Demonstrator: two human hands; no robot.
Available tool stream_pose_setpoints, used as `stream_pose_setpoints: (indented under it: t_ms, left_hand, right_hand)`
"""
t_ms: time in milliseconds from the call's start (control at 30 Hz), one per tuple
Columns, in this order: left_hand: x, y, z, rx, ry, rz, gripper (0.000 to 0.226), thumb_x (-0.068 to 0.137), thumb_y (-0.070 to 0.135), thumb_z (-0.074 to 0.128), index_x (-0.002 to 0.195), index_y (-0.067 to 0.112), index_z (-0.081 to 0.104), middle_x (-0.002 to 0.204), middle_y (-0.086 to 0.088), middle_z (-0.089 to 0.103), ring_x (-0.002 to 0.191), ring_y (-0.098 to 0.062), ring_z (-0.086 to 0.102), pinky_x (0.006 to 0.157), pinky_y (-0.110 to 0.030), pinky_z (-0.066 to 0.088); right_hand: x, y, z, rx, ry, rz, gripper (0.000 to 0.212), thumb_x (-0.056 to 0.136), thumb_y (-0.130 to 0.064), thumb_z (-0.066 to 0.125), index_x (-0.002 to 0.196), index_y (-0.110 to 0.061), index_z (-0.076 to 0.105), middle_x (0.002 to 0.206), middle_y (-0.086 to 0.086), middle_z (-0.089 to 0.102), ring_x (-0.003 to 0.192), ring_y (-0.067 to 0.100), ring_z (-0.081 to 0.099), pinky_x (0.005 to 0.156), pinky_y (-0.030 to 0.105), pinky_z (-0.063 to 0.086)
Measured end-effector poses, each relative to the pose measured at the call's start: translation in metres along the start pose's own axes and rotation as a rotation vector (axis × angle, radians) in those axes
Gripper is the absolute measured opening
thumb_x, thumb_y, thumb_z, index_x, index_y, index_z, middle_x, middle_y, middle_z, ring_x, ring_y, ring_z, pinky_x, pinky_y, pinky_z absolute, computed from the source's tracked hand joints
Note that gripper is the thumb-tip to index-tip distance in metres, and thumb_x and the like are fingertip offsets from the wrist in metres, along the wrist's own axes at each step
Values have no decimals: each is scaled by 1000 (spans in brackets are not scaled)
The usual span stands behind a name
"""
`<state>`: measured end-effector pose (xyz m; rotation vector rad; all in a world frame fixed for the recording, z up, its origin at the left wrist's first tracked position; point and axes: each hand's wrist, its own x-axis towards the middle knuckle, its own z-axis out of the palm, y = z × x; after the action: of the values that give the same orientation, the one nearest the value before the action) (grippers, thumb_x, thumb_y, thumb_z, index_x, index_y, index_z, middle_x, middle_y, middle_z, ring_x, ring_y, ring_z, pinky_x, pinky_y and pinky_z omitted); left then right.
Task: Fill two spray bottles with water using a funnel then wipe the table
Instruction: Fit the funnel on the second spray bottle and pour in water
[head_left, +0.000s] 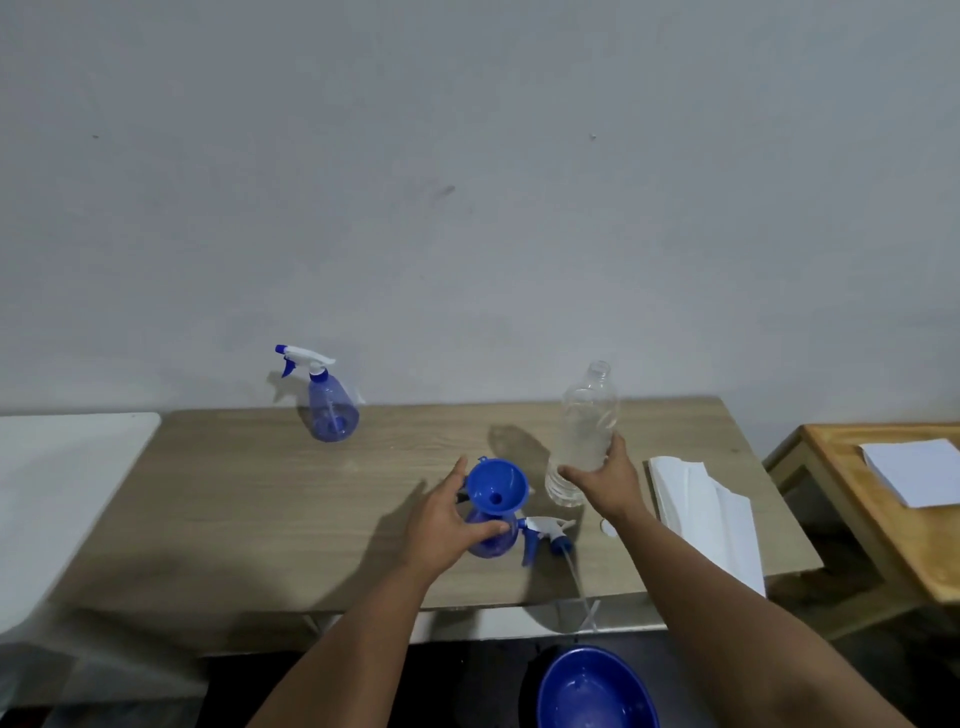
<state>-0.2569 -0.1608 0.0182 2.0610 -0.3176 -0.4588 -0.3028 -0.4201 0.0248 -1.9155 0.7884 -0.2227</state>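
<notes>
the left hand wraps around the open spray bottle mid table, with the blue funnel on top. at 3 o'clock, the right hand holds the clear water bottle upright.

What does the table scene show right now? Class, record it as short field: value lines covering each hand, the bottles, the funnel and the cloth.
left hand: left hand holds the near spray bottle, which has its top off
funnel: blue funnel sits in that bottle's neck
right hand: right hand grips the clear water bottle, upright, uncapped
spray head: removed spray head lies on the table beside the near bottle
far spray bottle: far spray bottle stands near the wall, head on
cloth: white cloth lies at the right edge
</notes>
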Motion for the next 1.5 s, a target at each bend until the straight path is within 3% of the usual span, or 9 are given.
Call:
stream_pose_setpoints:
  t_ms: [133, 333, 433, 600, 800, 933, 1067, 1300, 1500]
  left_hand:
    - [1, -11, -2, 27, -25, -35, 123, 59, 44, 96, 159, 31, 25, 139, 16, 58, 126, -6, 56, 100, -26, 47]
    - [4, -11, 4, 145, -85, -57, 68, 65, 36, 93, 125, 25, 61, 113, 12, 67, 106, -9, 64, 78, -20, 48]
    - [16, -16, 14, 137, -107, -128, 58, 60, 42, 91, 109, 23, 67, 98, 10, 73, 91, -10, 68, 82, -36, 57]
    - [33, -28, 31, 142, -109, -142, 42, 59, 40, 83, 91, 15, 72, 83, -2, 75, 81, -23, 72, 76, -44, 58]
    - [35, -39, 43, 79, -96, -208, 28, 75, 28, 82, 98, 16, 71, 97, -7, 74, 99, -32, 70, 80, -32, 54]
    - [40, -52, 43, 55, -70, -184, 26, 68, 19, 86, 74, 31, 63, 77, 1, 67, 82, -30, 67, 76, -41, 56]
    - [38, -43, 38, 44, -69, -179, 25, 79, -4, 78, 87, 15, 64, 76, 0, 64, 78, -22, 61, 58, -12, 49]
    - [43, -36, 28, 189, -161, -63, 27, 81, 23, 79, 106, 28, 71, 95, 3, 74, 90, -19, 69, 80, -29, 55]
    - [41, -41, 13, 250, -190, 60, 14, 81, 17, 75, 92, 20, 68, 89, 4, 65, 88, -21, 64, 66, -20, 41]
  right_hand:
    - [-18, 6, 2, -64, -7, 62, 79, 75, -21, 91, 142, -13, 51, 131, 9, 67, 118, 33, 66, 95, 41, 54]
    - [-35, 12, 5, -177, -187, 271, 39, 88, -17, 72, 121, 4, 71, 114, 24, 74, 87, 27, 68, 72, 40, 56]
    - [-42, -6, 9, -240, -184, 108, 20, 91, -15, 65, 99, -4, 79, 98, 15, 78, 87, 25, 71, 89, 47, 61]
    - [-50, -56, 20, -333, -135, -167, 20, 93, -38, 62, 101, -22, 71, 102, 0, 71, 93, 21, 68, 92, 46, 57]
    - [-43, -98, 51, -831, -456, -247, 119, 60, -84, 78, 155, -24, 38, 149, 9, 47, 130, 33, 55, 101, 45, 54]
    - [-40, -117, 67, -1071, -522, -297, 71, 67, -65, 86, 112, -14, 63, 109, 6, 65, 90, 26, 61, 72, 33, 51]
    - [-39, -121, 74, -1080, -542, -287, 49, 70, -51, 87, 82, -14, 57, 73, 1, 59, 76, 25, 63, 61, 32, 49]
    - [-22, -151, 50, -1045, -504, -184, 63, 75, -63, 79, 112, -14, 63, 99, 3, 66, 92, 25, 64, 75, 35, 53]
    - [-10, -124, 31, -394, -300, -8, 74, 73, -44, 85, 132, -17, 49, 120, 1, 65, 107, 22, 64, 92, 39, 57]
